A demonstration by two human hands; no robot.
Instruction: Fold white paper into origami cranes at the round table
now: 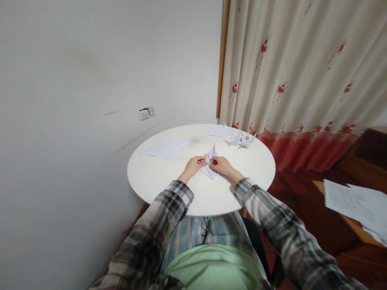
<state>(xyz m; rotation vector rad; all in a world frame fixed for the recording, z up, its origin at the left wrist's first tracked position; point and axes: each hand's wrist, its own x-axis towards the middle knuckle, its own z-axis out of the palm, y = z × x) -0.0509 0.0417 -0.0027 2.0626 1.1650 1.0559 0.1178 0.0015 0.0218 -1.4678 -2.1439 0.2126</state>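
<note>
A piece of folded white paper [209, 172] lies near the middle of the round white table [169, 181], with one pointed flap standing up at its far end. My left hand [195, 166] pinches its left edge between thumb and fingers. On the opposite side, my right hand [222, 165] is closed on the right edge, thumb and forefinger together. Both hands rest low over the tabletop, close to each other. The fingertips partly cover the middle folds of the paper.
Flat white paper sheets [165, 148] lie at the table's left. Several folded paper shapes [242, 139] stand at the back right, beside more white paper [219, 130]. A wall with a socket [144, 115] borders the left; a curtain [290, 72] hangs behind. Papers [353, 201] sit on furniture at right.
</note>
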